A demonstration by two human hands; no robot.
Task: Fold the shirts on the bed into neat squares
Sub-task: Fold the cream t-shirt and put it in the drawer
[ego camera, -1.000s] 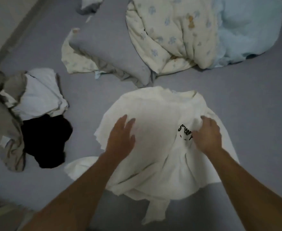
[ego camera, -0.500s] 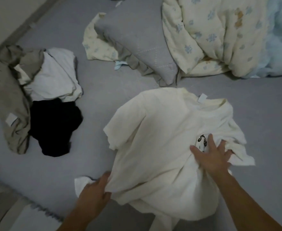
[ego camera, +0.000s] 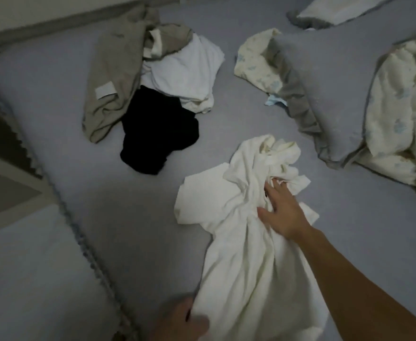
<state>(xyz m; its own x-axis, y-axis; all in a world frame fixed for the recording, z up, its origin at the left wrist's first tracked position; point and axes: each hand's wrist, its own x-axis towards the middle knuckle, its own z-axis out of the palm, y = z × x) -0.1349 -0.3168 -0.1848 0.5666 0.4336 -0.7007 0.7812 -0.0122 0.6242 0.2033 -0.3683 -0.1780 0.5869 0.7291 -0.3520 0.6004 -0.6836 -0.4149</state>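
A cream white T-shirt lies bunched and stretched lengthways on the grey bed sheet, collar end far from me. My right hand presses on its upper middle with fingers spread, fingertips in the crumpled folds. My left hand grips the shirt's bottom hem at the near bed edge. A pile of other shirts lies at the back left: a beige one, a white one and a black one.
A grey pillow with a floral pillowcase and a floral duvet lie at the right. Another pillow corner shows at the top. The bed's scalloped edge runs diagonally at the left, with floor beyond.
The shirt was spread wide; now it is gathered into a narrow, crumpled strip. My left hand slid from the shirt's middle down to the hem and took hold. The view swung left.
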